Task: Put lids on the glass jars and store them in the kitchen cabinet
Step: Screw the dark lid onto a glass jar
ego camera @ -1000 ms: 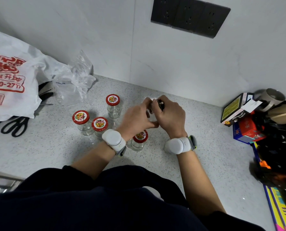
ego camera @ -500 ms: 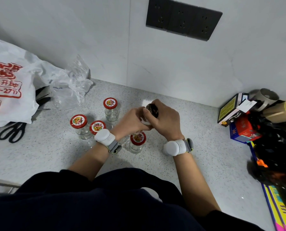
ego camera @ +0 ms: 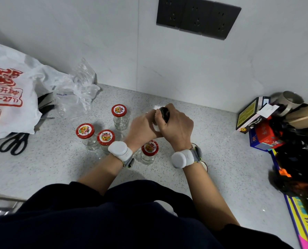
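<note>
Two bare forearms reach forward out of dark sleeves (ego camera: 95, 221) over a speckled counter (ego camera: 230, 159), each wrist wearing a white band. The hands meet knuckle to knuckle above the middle of the counter, just short of the wall.

The left hand (ego camera: 142, 129) lies palm inward, its fingers curled round the held jar (ego camera: 155, 125), of which only a sliver of pale glass shows between the hands. The right hand (ego camera: 176, 129) comes over from the other side, knuckles up, fingers and thumb clenched round the dark lid (ego camera: 164, 113) on the jar's top. The lid end points up and a little toward the wall. The body is too hidden to tell how far its long axis leans.

Just below the hands, between the wrists, a capped jar (ego camera: 148, 153) stands upright. Three more capped jars stand upright to the left: a pair (ego camera: 95, 138) side by side, nearly touching, and a single one (ego camera: 119, 116) farther back. Each cap is red-rimmed with a white centre and a fruit picture; its print is too small to read.

Black scissors (ego camera: 13, 144) lie at the left edge, partly under a white bag (ego camera: 9, 97) printed in red with "070-27" and Chinese characters. Crumpled clear plastic (ego camera: 76, 94) sits beside the bag.

At far right lie stacked boxes (ego camera: 248, 115), yellow-and-black and red, their lettering unreadable. A dark triple socket plate (ego camera: 198, 18) is on the wall above.
</note>
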Demonstrator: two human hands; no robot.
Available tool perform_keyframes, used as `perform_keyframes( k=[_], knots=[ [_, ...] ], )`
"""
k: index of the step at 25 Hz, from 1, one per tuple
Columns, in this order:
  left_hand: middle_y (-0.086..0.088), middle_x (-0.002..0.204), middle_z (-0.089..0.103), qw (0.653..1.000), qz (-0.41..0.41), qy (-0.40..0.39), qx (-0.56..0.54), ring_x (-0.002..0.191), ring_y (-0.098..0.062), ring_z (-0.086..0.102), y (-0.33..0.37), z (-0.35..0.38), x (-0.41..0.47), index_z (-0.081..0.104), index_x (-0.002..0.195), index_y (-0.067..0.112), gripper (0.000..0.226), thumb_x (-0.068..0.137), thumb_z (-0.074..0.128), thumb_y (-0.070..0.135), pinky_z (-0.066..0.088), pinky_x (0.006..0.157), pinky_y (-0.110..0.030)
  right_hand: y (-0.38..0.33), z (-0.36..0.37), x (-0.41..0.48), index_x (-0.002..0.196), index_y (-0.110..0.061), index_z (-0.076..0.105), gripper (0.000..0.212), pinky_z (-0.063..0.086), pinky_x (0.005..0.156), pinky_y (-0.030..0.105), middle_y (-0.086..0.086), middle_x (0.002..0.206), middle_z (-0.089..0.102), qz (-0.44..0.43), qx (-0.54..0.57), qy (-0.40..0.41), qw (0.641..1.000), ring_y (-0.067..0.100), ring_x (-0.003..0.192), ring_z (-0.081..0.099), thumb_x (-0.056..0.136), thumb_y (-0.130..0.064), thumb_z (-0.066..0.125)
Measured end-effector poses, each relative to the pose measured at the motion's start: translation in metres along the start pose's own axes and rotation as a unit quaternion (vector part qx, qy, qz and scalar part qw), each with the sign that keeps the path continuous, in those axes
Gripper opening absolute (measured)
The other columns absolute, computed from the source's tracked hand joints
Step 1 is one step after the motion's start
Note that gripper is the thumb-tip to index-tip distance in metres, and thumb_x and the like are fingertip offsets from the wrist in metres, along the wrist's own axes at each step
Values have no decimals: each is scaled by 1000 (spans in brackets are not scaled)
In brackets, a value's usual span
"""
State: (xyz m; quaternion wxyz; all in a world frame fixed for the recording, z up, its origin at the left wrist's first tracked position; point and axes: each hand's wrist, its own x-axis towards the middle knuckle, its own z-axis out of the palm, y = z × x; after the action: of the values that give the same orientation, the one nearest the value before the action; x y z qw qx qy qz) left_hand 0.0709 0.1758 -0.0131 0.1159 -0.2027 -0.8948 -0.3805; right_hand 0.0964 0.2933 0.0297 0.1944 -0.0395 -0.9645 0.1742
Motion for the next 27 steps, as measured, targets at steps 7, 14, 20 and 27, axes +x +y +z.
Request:
perform_keyframes(
  k=[7, 14, 20, 27],
  knots=[
    [-4, 138, 41, 986, -43, -149, -55, 129, -21, 35, -15, 7, 12, 40, 138, 20, 72, 76, 73, 38, 28, 109, -40, 43, -8, 18, 129, -35, 47, 57, 43, 83, 22, -4, 121, 53, -39, 153, -189, 969, 12, 99, 56, 78, -52, 67],
    [-4, 123, 63, 954, -138, -246, -106, 97, -16, 67, -43, 26, 16, 58, 122, 12, 46, 81, 72, 26, 52, 88, -33, 58, 28, 17, 136, -26, 43, 73, 39, 91, 23, 3, 132, 48, -10, 169, -295, 940, 23, 116, 54, 72, -24, 79],
    [-1, 105, 67, 957, -152, -241, -47, 96, -18, 63, -55, 38, 17, 65, 108, 12, 45, 72, 78, 35, 41, 74, -26, 60, 45, 13, 134, -18, 44, 72, 43, 98, 31, 5, 133, 46, 9, 178, -303, 936, 24, 116, 53, 71, -22, 80],
    [1, 102, 64, 953, -159, -250, -57, 90, -14, 60, -56, 40, 17, 64, 109, 12, 46, 70, 80, 33, 43, 75, -26, 62, 52, 12, 136, -18, 41, 71, 45, 100, 35, 8, 134, 42, -1, 148, -322, 935, 28, 116, 54, 75, -22, 77]
  ],
)
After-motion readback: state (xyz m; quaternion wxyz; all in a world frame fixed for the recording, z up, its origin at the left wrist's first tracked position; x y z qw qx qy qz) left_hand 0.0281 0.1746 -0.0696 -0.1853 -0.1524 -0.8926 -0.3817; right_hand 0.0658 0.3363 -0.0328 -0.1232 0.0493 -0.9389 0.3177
